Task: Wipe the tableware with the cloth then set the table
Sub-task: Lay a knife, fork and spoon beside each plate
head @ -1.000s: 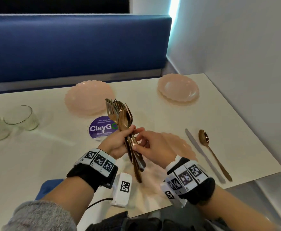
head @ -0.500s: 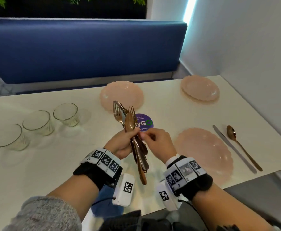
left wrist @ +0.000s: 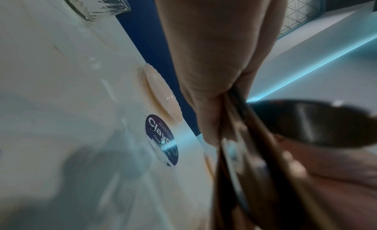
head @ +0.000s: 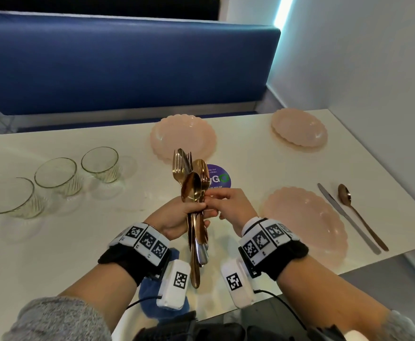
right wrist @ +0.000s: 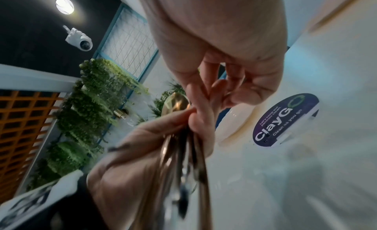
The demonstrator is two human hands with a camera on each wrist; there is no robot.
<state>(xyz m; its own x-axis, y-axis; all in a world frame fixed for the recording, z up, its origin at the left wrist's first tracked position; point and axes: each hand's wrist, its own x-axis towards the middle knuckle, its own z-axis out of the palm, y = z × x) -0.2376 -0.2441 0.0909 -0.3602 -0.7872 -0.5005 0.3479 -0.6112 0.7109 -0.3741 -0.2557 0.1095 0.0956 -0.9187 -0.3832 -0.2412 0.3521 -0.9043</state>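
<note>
Cutlery stands upright as a bundle of forks, spoons and knives above the table, the left hand wrapped round its handles. A second ago the right hand lay lower against the handles; from the head view its fingertips now pinch at the neck of one piece near the top of the fist, so the next piece is probably being picked out. Three plates are down, but only the near plate has a knife and spoon beside it, and the blue cloth lies at the near edge (mostly hidden under the left wrist).

Left wrist view: curled fingers clamp dark, blurred handles.

Right wrist view: thumb and fingers close on a thin stem just above the left fist; which piece, I cannot tell.
</note>
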